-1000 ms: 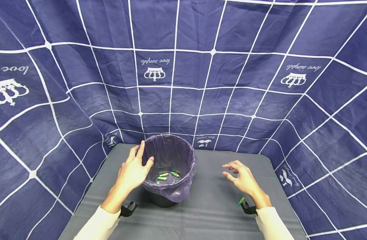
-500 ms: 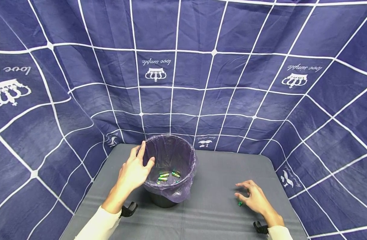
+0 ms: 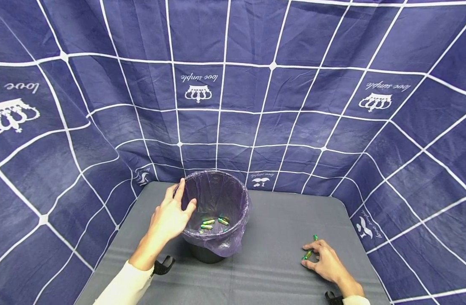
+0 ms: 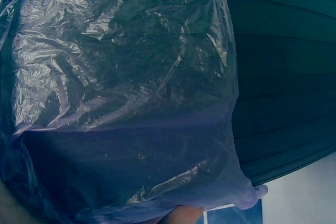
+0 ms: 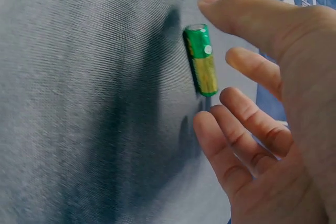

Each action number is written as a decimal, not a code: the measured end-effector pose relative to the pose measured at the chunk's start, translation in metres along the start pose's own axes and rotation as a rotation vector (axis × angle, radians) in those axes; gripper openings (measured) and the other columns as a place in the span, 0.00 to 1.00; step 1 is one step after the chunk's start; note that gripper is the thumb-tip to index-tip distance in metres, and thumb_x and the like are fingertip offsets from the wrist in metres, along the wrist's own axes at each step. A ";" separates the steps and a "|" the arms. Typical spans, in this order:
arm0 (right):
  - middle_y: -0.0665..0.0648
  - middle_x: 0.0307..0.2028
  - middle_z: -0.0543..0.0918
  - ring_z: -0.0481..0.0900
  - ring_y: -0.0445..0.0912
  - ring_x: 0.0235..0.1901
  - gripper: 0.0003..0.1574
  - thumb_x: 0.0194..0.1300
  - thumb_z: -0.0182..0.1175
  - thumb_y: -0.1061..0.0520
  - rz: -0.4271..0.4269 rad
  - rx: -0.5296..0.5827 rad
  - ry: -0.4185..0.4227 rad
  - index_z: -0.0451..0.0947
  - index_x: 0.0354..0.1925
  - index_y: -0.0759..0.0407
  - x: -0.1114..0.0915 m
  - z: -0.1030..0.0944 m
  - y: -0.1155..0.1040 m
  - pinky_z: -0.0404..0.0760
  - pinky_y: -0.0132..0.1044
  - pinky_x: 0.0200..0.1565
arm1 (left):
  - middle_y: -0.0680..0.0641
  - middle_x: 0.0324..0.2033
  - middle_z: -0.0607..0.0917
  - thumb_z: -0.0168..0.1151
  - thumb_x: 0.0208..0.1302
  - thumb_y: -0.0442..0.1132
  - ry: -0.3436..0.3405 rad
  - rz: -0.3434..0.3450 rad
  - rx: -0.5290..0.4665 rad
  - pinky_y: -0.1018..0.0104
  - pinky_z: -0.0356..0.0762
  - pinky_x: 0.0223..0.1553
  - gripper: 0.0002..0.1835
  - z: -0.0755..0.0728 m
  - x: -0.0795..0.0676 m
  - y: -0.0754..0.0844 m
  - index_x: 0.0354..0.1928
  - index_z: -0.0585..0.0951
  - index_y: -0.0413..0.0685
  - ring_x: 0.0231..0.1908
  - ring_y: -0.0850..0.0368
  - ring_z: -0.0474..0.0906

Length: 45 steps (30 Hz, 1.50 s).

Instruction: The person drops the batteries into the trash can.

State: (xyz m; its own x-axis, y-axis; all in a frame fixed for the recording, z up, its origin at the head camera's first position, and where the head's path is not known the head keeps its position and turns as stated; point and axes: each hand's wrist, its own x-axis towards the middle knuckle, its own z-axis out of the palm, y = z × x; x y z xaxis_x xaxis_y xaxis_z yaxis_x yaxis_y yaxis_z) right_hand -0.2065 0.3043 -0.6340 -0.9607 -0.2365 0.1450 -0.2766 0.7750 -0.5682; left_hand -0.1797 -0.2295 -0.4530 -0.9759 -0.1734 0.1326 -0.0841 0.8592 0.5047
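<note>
My left hand (image 3: 170,216) grips the left rim of a black trash can (image 3: 208,255) lined with a thin purple bag (image 3: 233,243). Its thumb reaches over the inside; in the left wrist view a finger (image 4: 182,215) shows beneath the liner outside. Several green and gold batteries (image 3: 206,226) lie in the bottom of the can. On the right, my right hand (image 3: 326,263) hovers low around a green and gold battery (image 5: 201,61) lying on the grey surface. Thumb and fingers stand apart on either side of it. Another green piece (image 3: 315,237) shows just beyond the fingertips, partly hidden.
A grey cloth-covered table (image 3: 271,262) lies beneath everything. Dark blue curtains (image 3: 240,93) with white lines enclose the back and both sides. The can stands left of the middle, a stretch of table between it and the right hand.
My right hand has moved right and down towards the table's near side, settling around the battery with the thumb and fingers spread. The left hand has stayed at the can's rim.
</note>
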 end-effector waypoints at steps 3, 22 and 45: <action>0.51 0.48 0.87 0.86 0.41 0.44 0.29 0.50 0.96 0.57 0.031 0.029 -0.031 0.95 0.50 0.51 -0.001 0.003 0.000 0.89 0.34 0.46 | 0.39 0.90 0.64 0.56 0.89 0.62 -0.004 -0.001 0.001 0.20 0.82 0.66 0.46 0.000 0.000 0.000 0.97 0.53 0.59 0.64 0.12 0.86; 0.49 0.44 0.87 0.85 0.33 0.40 0.21 0.53 0.92 0.64 0.052 0.047 0.000 0.95 0.43 0.51 -0.006 0.015 0.006 0.91 0.32 0.47 | 0.39 0.90 0.65 0.57 0.89 0.61 -0.013 -0.005 0.005 0.21 0.83 0.66 0.46 0.002 -0.005 0.001 0.97 0.53 0.58 0.64 0.13 0.87; 0.48 0.47 0.89 0.89 0.42 0.44 0.17 0.61 0.88 0.63 -0.035 0.058 0.049 0.96 0.47 0.53 0.027 0.005 -0.019 0.93 0.37 0.48 | 0.39 0.91 0.64 0.54 0.88 0.63 -0.005 -0.008 0.004 0.21 0.82 0.67 0.47 0.000 0.001 0.000 0.98 0.51 0.59 0.65 0.12 0.85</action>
State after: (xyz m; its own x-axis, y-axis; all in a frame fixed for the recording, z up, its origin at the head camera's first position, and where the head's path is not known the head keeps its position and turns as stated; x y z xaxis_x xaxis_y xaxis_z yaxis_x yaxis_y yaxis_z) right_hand -0.2267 0.2805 -0.6231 -0.9508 -0.2331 0.2040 -0.3097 0.7308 -0.6083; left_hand -0.1809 -0.2298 -0.4526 -0.9762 -0.1775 0.1245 -0.0923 0.8597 0.5024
